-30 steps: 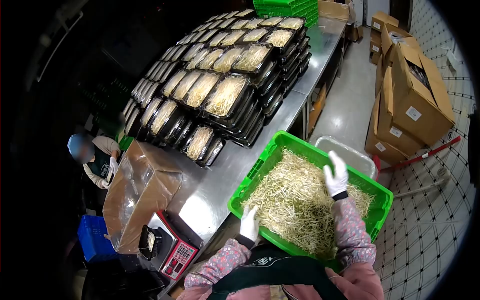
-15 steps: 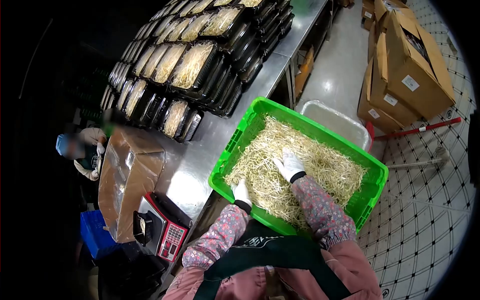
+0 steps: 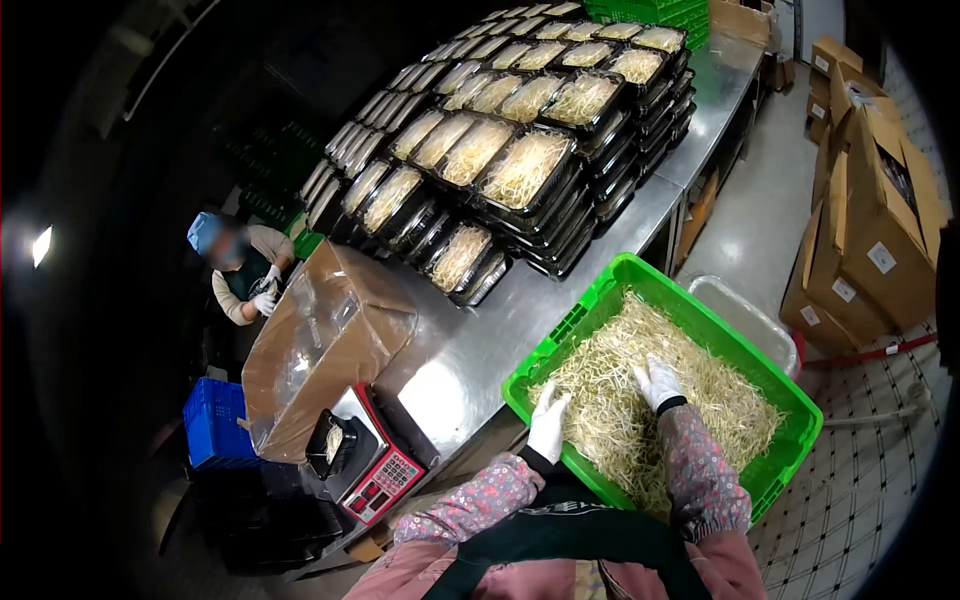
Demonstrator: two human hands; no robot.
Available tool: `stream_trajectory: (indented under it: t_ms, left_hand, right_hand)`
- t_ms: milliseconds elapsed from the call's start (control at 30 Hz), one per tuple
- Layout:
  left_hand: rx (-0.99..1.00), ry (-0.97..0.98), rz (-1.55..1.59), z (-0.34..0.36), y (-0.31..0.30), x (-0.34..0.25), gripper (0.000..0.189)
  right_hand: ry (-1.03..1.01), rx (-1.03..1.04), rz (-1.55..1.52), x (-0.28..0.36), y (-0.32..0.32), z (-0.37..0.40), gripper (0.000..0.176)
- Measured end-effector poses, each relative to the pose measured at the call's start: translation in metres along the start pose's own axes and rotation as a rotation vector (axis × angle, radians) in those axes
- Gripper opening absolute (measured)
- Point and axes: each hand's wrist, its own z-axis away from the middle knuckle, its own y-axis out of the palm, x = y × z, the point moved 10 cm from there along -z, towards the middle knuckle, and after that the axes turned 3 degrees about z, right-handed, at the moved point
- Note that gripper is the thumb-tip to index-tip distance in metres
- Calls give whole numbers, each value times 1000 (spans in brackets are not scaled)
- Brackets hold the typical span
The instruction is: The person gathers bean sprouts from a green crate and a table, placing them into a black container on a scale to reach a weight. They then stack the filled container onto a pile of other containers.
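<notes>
A green plastic crate [image 3: 607,287] in front of me holds a deep heap of bean sprouts [image 3: 610,400]. My left hand [image 3: 548,425], in a white glove, is at the crate's near left side, by the edge of the sprouts. Its fingers point up and stand apart, with nothing visible in them. My right hand [image 3: 658,384], gloved too, rests on top of the heap toward the middle. Its fingers are spread among the sprouts, and some fingertips are partly hidden.
Stacked black trays of sprouts [image 3: 525,170] cover much of the steel table [image 3: 440,345]. A red scale [image 3: 380,480] bears a black tray [image 3: 332,445]. Beside it stands a lined carton [image 3: 350,345]. A co-worker [image 3: 250,265] is at far left; cardboard boxes [image 3: 870,230] stand at right.
The view has swung, so the crate and table appear farther right. My left hand has lifted slightly out of the sprouts at the near side; my right hand stays on the heap.
</notes>
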Motion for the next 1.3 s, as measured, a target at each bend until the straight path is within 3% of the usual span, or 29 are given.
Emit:
stream_trajectory:
  t_ms: [67,100,200,267,300,367,433,500,567,633,667,700,733,800,833,900,933,1067,1300]
  left_hand:
    - [34,52,94,-6,-17,-9,66]
    - [-29,73,92,7,-15,-46,63]
    - [-119,486,-288,-53,-124,-75,61]
    - [-203,399,-60,-83,-176,-100,69]
    - [-244,217,296,-80,-176,-120,72]
    - [-277,108,302,-114,-204,-132,86]
    - [-381,5,333,-148,-218,-139,100]
    - [-324,-108,369,-188,-220,-143,86]
    - [-207,-56,204,-229,-217,-154,75]
    - [-113,-206,267,-258,-199,-154,122]
    - [0,-170,339,-278,-190,-159,93]
    - [38,-189,348,-284,-179,-166,84]
    - [76,-209,357,-288,-166,-175,76]
    - [201,-245,394,-291,-143,-185,79]
    - [225,-272,390,-294,-139,-185,78]
    - [187,-307,274,-303,-147,-175,76]
    - [182,-323,254,-309,-149,-168,73]
    - [151,-280,133,-325,-161,-155,67]
    - [233,-276,85,-305,-149,-177,54]
  right_hand:
    - [41,-118,69,2,-15,3,73]
    - [59,-179,102,10,-28,7,72]
    - [-116,-484,-87,69,-87,34,64]
    - [-301,-658,-225,119,-120,48,61]
    - [-332,-678,-279,146,-129,50,62]
    - [-412,-625,-477,189,-122,39,66]
    - [-433,-472,-876,230,-100,18,72]
    - [-243,-272,-1197,234,-46,-28,80]
    - [-10,-113,-1489,249,-10,-59,81]
    - [157,-30,-1652,263,19,-91,81]
    - [192,-36,-1713,262,38,-110,84]
    - [283,-73,-1767,262,49,-122,97]
    - [307,-129,-1816,263,55,-134,103]
    - [260,-192,-1861,260,64,-158,120]
    - [273,-277,-1853,253,71,-171,104]
    - [255,-405,-1927,252,71,-184,97]
    - [194,-418,-1984,255,67,-191,81]
    - [172,-591,-2104,267,52,-193,63]
    - [192,-687,-2208,262,62,-199,61]
